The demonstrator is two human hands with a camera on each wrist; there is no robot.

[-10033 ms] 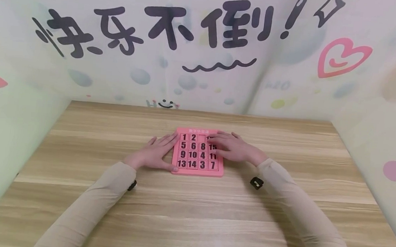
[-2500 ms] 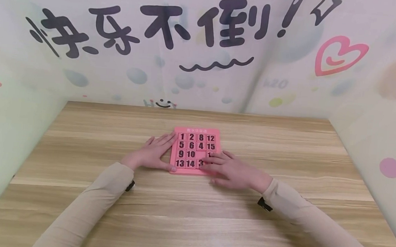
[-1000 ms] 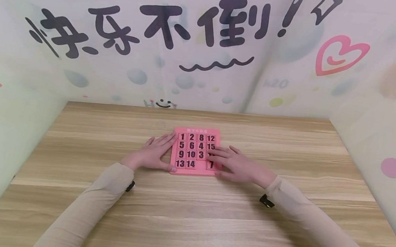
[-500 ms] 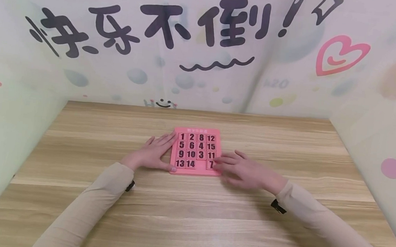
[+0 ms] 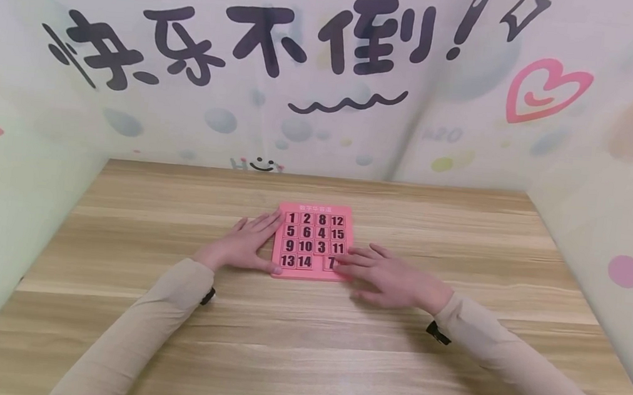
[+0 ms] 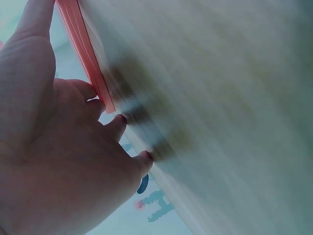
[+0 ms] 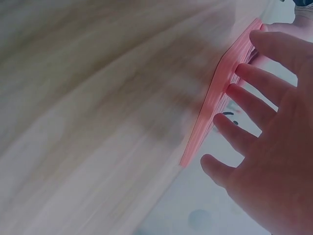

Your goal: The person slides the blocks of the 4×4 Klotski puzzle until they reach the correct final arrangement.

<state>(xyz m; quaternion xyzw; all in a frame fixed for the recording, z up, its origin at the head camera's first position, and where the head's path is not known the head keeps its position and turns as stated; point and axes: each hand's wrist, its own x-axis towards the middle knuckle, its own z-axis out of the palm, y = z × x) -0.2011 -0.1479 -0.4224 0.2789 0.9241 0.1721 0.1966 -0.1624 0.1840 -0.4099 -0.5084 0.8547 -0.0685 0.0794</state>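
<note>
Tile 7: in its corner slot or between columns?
Between columns: tile 7 sits left of centre below tile 11, apart from tile 14.

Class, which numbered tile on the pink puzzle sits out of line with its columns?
The 7 tile, bottom row, beside the right hand. It sits partway between the third and fourth columns; the others line up with theirs.

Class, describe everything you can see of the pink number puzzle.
The pink number puzzle is a thin, squarish board, seemingly plastic, lying flat on the wooden table. White characters line its far border. Black numbers read 1, 2, 8, 12; 5, 6, 4, 15; 9, 10, 3, 11; 13, 14, a gap and the 7 tile, partway between columns. The left hand touches its left side; the right hand touches that tile.
</note>
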